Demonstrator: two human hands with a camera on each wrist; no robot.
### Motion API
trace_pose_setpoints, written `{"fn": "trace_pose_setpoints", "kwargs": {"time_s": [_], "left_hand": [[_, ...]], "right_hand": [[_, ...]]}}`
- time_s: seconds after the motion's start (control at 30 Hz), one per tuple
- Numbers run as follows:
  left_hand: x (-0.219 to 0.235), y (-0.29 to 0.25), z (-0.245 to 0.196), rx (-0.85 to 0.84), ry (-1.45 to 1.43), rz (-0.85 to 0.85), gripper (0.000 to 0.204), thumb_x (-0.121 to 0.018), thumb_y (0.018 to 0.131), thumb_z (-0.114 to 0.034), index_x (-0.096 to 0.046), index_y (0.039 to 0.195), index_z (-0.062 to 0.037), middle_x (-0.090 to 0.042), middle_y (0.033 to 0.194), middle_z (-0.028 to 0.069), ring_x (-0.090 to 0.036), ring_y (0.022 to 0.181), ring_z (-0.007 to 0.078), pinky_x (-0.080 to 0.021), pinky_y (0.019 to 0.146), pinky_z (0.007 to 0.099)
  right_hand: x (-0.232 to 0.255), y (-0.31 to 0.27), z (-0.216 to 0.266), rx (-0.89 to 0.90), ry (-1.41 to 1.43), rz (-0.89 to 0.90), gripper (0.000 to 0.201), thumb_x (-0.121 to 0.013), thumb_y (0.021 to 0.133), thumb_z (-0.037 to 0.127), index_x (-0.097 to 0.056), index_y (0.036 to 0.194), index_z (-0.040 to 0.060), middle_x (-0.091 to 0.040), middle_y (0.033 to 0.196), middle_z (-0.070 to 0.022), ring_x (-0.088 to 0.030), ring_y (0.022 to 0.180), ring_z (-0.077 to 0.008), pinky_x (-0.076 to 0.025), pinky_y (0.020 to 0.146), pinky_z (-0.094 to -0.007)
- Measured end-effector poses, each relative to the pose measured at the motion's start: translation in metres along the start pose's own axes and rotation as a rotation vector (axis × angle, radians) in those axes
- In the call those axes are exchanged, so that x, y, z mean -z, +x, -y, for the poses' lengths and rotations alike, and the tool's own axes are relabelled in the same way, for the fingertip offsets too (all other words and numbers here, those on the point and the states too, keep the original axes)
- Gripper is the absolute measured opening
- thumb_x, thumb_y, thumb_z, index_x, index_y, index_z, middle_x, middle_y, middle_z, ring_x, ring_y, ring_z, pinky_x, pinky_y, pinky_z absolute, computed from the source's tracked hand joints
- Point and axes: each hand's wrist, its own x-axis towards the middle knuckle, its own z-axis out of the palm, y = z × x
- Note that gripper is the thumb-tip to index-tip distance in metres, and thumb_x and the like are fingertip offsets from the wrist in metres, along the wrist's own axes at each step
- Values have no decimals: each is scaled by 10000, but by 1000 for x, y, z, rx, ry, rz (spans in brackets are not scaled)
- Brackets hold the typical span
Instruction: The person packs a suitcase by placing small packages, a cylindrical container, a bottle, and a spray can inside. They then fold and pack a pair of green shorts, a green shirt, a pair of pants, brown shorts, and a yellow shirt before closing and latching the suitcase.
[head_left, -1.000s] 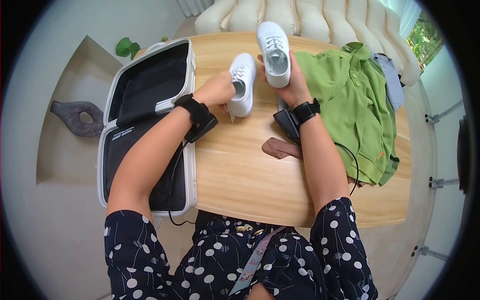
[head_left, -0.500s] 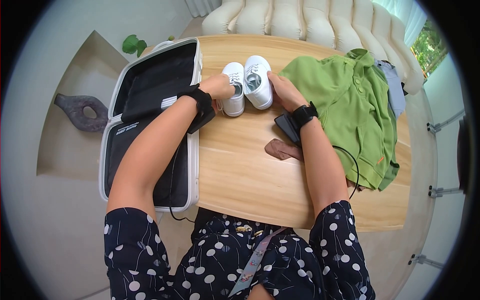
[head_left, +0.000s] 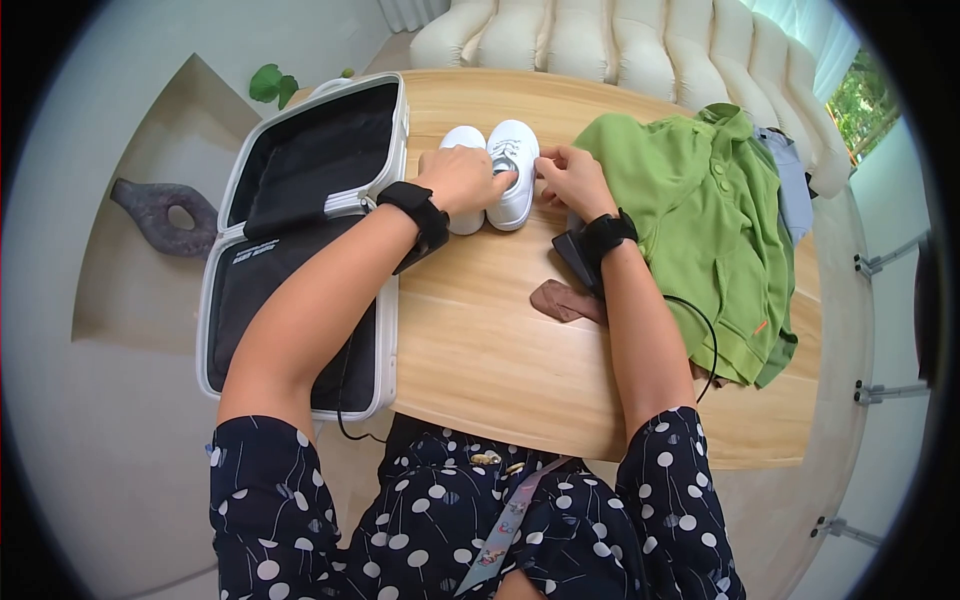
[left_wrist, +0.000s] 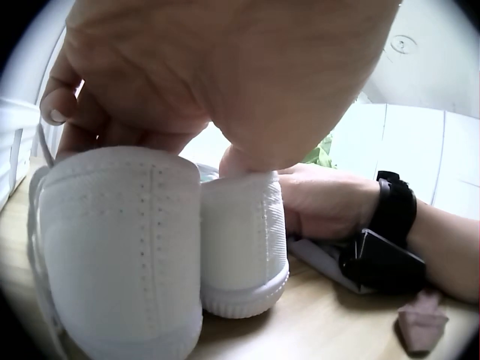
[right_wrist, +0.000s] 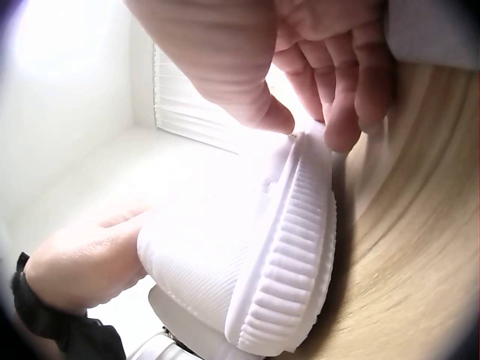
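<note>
Two white lace-up sneakers stand side by side on the wooden table, heels toward me. My left hand (head_left: 458, 180) reaches over the left sneaker (left_wrist: 124, 247) and covers most of it in the head view. Its fingers bend down at that shoe's far side, while the thumb reaches across into the opening of the right sneaker (head_left: 512, 205). Beside the right sneaker's outer side is my right hand (head_left: 575, 180), its loosely bent fingertips right at the shoe's edge. In the right wrist view the thumb tip meets the ribbed sole (right_wrist: 289, 262) end.
An open white suitcase (head_left: 388, 340) with black lining lies at the left. To the right are a green garment (head_left: 690, 200) and a grey-blue cloth (head_left: 795, 185). A brown cloth (head_left: 565, 300) lies near the right wrist. A cream sofa (head_left: 600, 45) stands behind the table (head_left: 480, 350).
The right sneaker came down from the air onto the table beside the left one. My right hand has loosened from it, and my left hand has moved right, over both shoes.
</note>
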Motion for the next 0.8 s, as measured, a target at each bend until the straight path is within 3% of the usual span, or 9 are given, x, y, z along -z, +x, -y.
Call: {"fn": "trace_pose_setpoints", "kwargs": {"time_s": [0.1, 0.17, 0.2, 0.27, 0.37, 0.5, 0.57, 0.63, 0.8], "left_hand": [[-3, 3, 7, -9, -62, -17, 494, -580, 834, -434, -652, 863, 53, -661, 837, 244, -648, 778, 391, -506, 683, 457], [-17, 8, 16, -66, -134, -184, 390, -627, 776, -340, -644, 835, 45, -653, 854, 256, -645, 811, 398, -508, 709, 463], [-22, 11, 18, -63, -153, -208, 290, -628, 730, -241, -637, 817, 36, -645, 870, 267, -640, 838, 403, -508, 739, 466], [-18, 7, 16, -45, -187, -228, 270, -617, 711, -215, -637, 825, 28, -642, 876, 264, -633, 847, 409, -504, 755, 466], [-4, 2, 17, -60, -283, -273, 250, -610, 703, -212, -647, 783, 22, -641, 843, 251, -634, 827, 395, -498, 735, 455], [50, -19, 32, -130, -316, -401, 259, -602, 714, -224, -663, 797, 13, -643, 753, 211, -639, 729, 356, -500, 662, 425], [81, -23, 60, -148, -216, -462, 254, -587, 754, -238, -668, 752, 3, -634, 664, 176, -611, 584, 296, -480, 565, 385], [111, -40, 92, -124, -129, -466, 271, -597, 781, -259, -661, 755, 4, -610, 625, 152, -595, 558, 242, -447, 530, 374], [98, -46, 210, 79, 104, -456, 231, -625, 774, -239, -664, 751, -12, -628, 678, 176, -620, 644, 320, -462, 589, 412]], "right_hand": [[-2, 6, -17, 83, -156, -37, 332, -587, 801, 239, -673, 972, -33, -681, 762, -155, -667, 655, -202, -532, 614, -324], [-3, 9, -16, 139, -281, -76, 291, -583, 788, 249, -702, 901, 10, -663, 707, -173, -669, 666, -240, -516, 669, -343], [-1, 8, -11, 86, -261, -45, 296, -581, 793, 242, -697, 929, 6, -669, 727, -172, -669, 686, -250, -514, 667, -342], [-2, 21, -30, 215, -271, -206, 352, -610, 804, 265, -665, 1034, 5, -659, 729, -153, -643, 633, -233, -506, 638, -344], [4, 26, -33, 130, 51, -286, 359, -594, 886, 230, -589, 1142, -21, -547, 646, -16, -501, 474, -95, -394, 436, -242], [4, 16, -18, 65, 286, -282, 374, -564, 927, 215, -510, 1191, -45, -512, 679, -6, -439, 444, -59, -362, 404, -217], [4, 15, -17, 61, 284, -264, 367, -562, 930, 214, -515, 1185, -44, -514, 687, -9, -440, 447, -58, -365, 406, -216], [4, 14, -18, 60, 276, -243, 344, -559, 935, 214, -531, 1173, -34, -526, 723, -18, -440, 456, -52, -363, 410, -211], [3, 13, -18, 57, 227, -220, 323, -564, 934, 223, -560, 1155, -12, -536, 755, -32, -439, 466, -48, -356, 416, -205]]}}
